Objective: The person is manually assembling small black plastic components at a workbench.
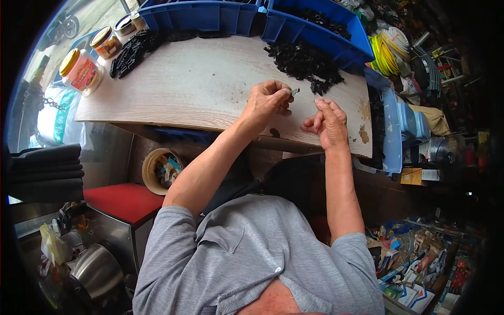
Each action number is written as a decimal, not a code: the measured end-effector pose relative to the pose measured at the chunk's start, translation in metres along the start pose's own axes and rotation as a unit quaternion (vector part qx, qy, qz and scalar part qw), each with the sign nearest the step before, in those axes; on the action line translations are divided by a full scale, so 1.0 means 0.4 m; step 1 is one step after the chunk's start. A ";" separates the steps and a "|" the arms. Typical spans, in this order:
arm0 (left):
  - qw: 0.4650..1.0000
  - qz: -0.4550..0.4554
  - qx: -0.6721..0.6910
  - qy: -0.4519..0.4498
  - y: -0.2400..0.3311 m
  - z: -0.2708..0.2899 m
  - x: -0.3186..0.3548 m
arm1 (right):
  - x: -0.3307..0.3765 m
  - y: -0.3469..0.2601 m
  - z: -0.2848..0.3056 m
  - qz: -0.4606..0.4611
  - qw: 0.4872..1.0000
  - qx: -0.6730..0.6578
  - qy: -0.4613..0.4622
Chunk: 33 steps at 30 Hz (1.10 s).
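Small dark-tipped piece (295,91), pale along part of its length, sits pinched in the left grip (270,100), between thumb and forefinger, on the near side of the black heap (304,60). That grip is narrow, closed on the piece with one end poking out toward the right, probably so that this end is free to see and reach. What the piece is exactly is too small to tell.

The right grip (332,123) is also on the heap's near side, farther right, apart from the left one. Its fingers curl and the thumb lies close to the forefinger; I cannot tell whether anything is held between them. Both hands are raised in front of the body, seemingly to keep the work close to the eyes and the heap within short reach.

Under the heap spreads the pale wood-grain tabletop (194,68), its surface worn in patches to the heap's near right. Just beyond the heap is a blue bin (299,43) with more black parts inside, likely set there to keep the supply near. Left of the heap, past another blue bin (197,20), long black pieces (134,52) lie bunched, apart from the heap, perhaps to avoid mixing. Farther left is a yellow-lidded jar (81,73), by the tabletop's edge.
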<state>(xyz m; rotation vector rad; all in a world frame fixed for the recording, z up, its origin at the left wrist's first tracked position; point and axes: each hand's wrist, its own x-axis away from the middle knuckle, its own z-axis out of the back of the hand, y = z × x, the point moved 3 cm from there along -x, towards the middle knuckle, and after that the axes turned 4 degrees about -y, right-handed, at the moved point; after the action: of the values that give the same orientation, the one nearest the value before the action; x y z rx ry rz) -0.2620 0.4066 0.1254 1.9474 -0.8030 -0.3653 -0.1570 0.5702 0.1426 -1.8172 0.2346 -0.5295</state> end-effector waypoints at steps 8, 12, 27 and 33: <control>1.000 -0.003 0.015 -0.001 0.006 0.000 0.031 | -0.026 0.022 -0.080 0.027 0.996 0.008 -0.083; 0.999 0.010 0.003 -0.031 0.005 -0.001 0.026 | -0.032 0.024 -0.080 0.022 0.994 0.046 -0.096; 0.529 -0.246 -0.774 0.245 0.268 0.387 -0.189 | -0.020 0.026 -0.083 0.035 0.995 0.031 -0.091; 0.559 -0.190 -0.786 0.186 0.273 0.428 -0.194 | -0.020 0.034 -0.081 0.035 0.996 0.030 -0.081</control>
<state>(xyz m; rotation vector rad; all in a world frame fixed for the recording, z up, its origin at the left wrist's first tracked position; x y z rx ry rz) -0.4562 0.3090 0.1296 0.3247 0.3584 -0.5833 -0.1776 0.5417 0.1354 -1.7764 0.1693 -0.3336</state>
